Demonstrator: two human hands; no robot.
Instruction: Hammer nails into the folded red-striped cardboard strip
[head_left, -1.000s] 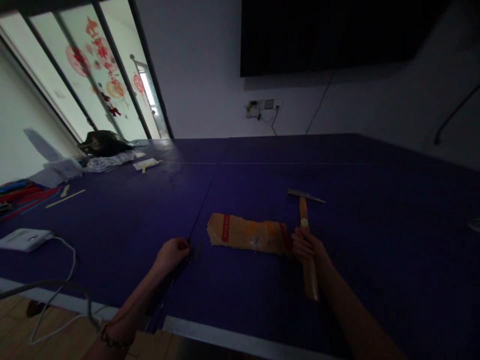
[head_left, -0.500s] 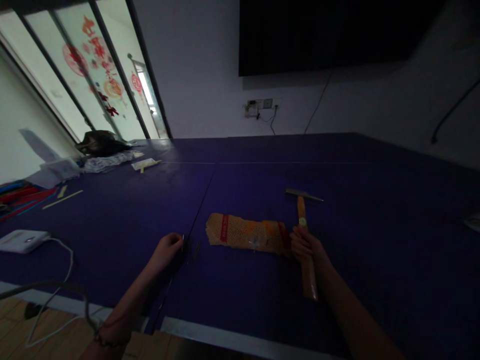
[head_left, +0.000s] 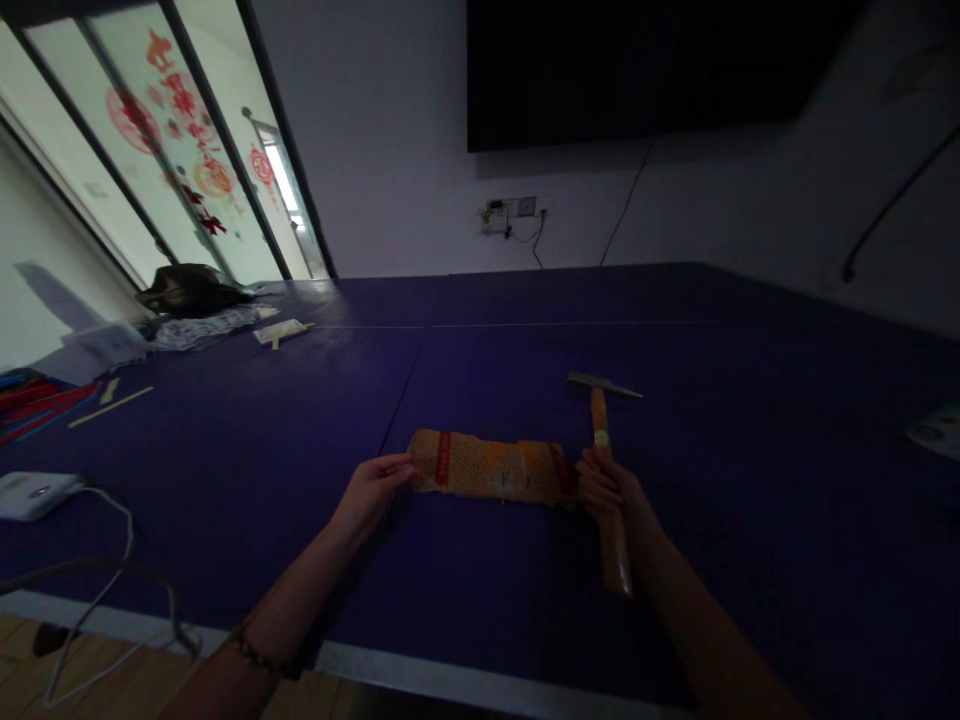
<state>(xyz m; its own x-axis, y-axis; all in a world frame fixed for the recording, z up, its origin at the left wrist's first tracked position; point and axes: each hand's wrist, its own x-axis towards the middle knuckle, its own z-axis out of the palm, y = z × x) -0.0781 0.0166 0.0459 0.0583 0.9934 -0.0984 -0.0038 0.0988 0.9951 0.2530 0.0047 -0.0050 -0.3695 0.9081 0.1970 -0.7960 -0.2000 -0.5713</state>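
My right hand (head_left: 604,485) is closed around the wooden handle of a hammer (head_left: 602,410), whose metal head points away from me above the table. Left of it lies a worn strip of brown cardboard (head_left: 480,465) with red bands, orange patches and a clear shiny spot. Small thin nails (head_left: 504,482) seem to stick in the strip near that spot. My left hand (head_left: 379,485) is pinched, its fingertips at the strip's left end. The thin nail seen in those fingers a moment earlier is hidden now, and so are the loose nails on the table.
The purple table (head_left: 480,590) has a seam and a pale front edge. At left are a white device (head_left: 37,495) with a cable, red and blue strips (head_left: 45,405), a plastic bag (head_left: 202,325) and a dark bag (head_left: 191,290). A pale object (head_left: 937,432) lies far right.
My left hand has moved right, from beside the loose nails to the left end of the cardboard. My right hand keeps the hammer in nearly the same place. The view has shifted slightly.
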